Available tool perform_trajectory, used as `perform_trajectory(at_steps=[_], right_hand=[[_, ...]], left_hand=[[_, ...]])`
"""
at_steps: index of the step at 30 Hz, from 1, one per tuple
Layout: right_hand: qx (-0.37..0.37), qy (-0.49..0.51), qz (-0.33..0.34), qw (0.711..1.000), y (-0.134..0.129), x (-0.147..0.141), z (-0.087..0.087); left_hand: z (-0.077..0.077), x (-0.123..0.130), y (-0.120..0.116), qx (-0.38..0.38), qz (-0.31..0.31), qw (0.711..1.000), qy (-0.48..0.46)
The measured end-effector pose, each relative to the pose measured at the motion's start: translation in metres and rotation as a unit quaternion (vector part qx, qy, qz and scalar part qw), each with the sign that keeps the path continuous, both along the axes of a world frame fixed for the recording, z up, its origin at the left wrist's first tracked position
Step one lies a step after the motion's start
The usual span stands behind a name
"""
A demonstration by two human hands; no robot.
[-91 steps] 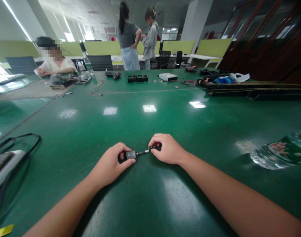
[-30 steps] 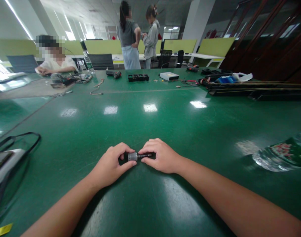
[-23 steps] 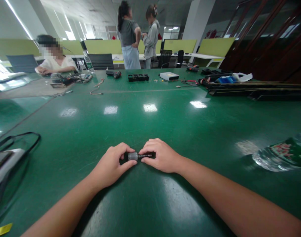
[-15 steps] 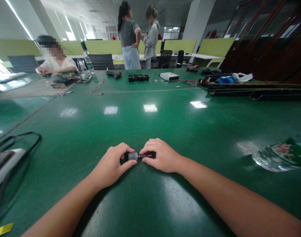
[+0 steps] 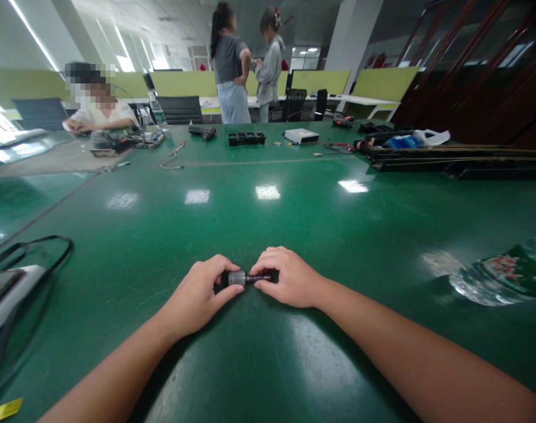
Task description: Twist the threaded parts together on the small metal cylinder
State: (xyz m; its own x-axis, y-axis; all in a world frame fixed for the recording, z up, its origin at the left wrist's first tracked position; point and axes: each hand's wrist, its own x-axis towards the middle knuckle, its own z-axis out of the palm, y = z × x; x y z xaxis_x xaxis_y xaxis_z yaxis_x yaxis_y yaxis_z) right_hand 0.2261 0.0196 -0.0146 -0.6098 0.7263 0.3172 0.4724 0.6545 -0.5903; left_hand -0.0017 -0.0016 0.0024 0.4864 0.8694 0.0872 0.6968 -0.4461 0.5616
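My left hand is closed, with thumb and fingers gripping a short grey metal cylinder from its left side. A thin dark shaft with spiral ridges sticks out of the cylinder's right end. My right hand is closed around that shaft, thumb below and fingers above. Cylinder and shaft lie in one line, roughly level, just above or on the green table; I cannot tell which. The cylinder's left end is partly hidden by my left fingers.
On the right lies a water bottle; at left are a white-edged device and a black strap. A power drill, a black tray, a white box and dark strips sit far back. Several people are beyond.
My right fingertips have shifted very slightly right along the shaft, and a little more of its ridges shows. My left hand and the cylinder stay put.
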Motion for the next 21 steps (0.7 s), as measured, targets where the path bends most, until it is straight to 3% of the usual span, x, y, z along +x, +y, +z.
perform_trajectory(at_steps=[21], right_hand=[[-0.002,0.006,-0.039,0.999,-0.0004,0.0011,-0.0008]], left_hand=[[-0.0012,-0.0014,-0.0002,-0.01,0.007,1.0,0.01]])
